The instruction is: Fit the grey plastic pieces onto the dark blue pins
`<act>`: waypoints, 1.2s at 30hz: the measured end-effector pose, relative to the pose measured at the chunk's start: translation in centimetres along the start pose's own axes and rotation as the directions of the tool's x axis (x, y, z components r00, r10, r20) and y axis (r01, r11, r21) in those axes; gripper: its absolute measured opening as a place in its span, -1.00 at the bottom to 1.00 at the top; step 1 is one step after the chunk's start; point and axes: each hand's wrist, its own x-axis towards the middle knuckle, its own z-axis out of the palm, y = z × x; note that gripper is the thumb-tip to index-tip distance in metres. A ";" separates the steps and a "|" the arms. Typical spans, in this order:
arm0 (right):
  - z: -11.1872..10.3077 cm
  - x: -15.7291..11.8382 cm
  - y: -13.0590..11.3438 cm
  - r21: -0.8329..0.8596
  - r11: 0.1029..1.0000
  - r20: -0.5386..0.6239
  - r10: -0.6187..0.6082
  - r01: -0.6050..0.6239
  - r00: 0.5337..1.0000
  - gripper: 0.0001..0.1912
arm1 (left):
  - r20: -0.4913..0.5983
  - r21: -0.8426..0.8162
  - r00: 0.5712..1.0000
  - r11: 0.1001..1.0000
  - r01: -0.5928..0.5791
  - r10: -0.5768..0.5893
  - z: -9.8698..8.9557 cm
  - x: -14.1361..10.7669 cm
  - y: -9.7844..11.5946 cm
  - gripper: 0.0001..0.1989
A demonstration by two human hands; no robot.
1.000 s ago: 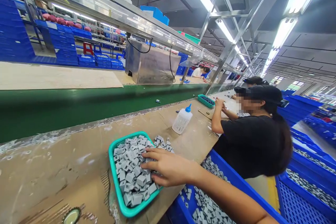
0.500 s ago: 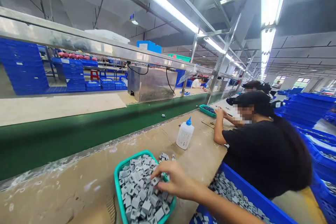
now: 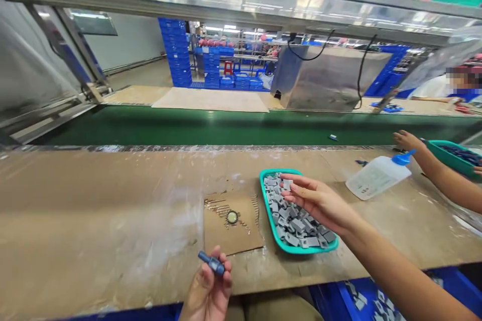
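My left hand [image 3: 211,288], at the bottom centre, has its fingers closed round a dark blue stepped plastic cylinder [image 3: 211,263], whose thin end points up and left. My right hand [image 3: 326,203] pinches a small grey hollow plastic block [image 3: 287,184] between thumb and fingers, above the far part of a green basket [image 3: 301,250]. Many like grey blocks [image 3: 297,224] fill that basket. Left of it lies a cardboard square [image 3: 222,241] bearing a small round cap or dish [image 3: 232,217] with a pale middle, wet-looking around it.
A white bottle with a blue nozzle [image 3: 378,178] stands right of the basket. Beyond it are a co-worker's hand [image 3: 408,141] and another green basket [image 3: 439,160]. A green conveyor belt [image 3: 211,128] runs behind the table. Blue bins with grey parts [image 3: 354,296] sit below the front edge.
The view has swung left and down, bringing my left hand with the blue cylinder into sight. My right hand has lifted a grey block off the pile.
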 end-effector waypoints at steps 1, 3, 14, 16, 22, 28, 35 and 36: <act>0.4 0.1 0.0 -0.045 0.999 0.000 0.010 -0.010 1.000 -0.58 | -0.019 -0.020 1.000 1.000 0.000 0.000 0.1 0.1 -0.1 -0.64; 1.3 0.4 0.3 -0.200 0.980 -0.017 0.006 -0.010 1.000 -0.55 | -0.083 -0.048 0.996 0.999 -0.018 0.014 -0.1 0.2 -0.2 -0.63; 6.8 4.3 4.7 -0.902 0.267 0.314 -0.128 0.338 0.941 -0.80 | -0.241 -0.038 0.970 0.998 -0.045 0.034 -2.0 0.3 0.3 -0.66; 7.4 4.9 5.5 -0.908 0.156 0.374 -0.112 0.388 0.921 -0.80 | -0.255 -0.043 0.966 0.997 -0.058 0.045 -2.2 0.3 0.4 -0.65; 8.3 5.7 6.8 -0.914 0.032 0.404 -0.029 0.405 0.914 -0.81 | -0.197 -0.017 0.978 0.998 -0.067 0.062 -2.8 0.3 0.9 -0.67; 8.4 4.0 4.5 -0.847 0.504 0.187 -0.017 0.170 0.982 -0.77 | -0.132 0.024 0.975 0.984 -0.176 0.177 -2.2 1.2 0.1 -0.71; 9.2 -0.1 2.3 -0.450 0.858 0.160 0.351 -0.248 0.923 -0.73 | 0.197 0.487 0.508 0.366 -0.793 0.839 -1.3 2.3 -1.8 -0.83; 9.4 -0.6 2.2 -0.419 0.861 0.166 0.384 -0.287 0.908 -0.74 | 0.294 0.507 0.387 0.201 -0.838 0.874 -1.3 2.3 -1.9 -0.79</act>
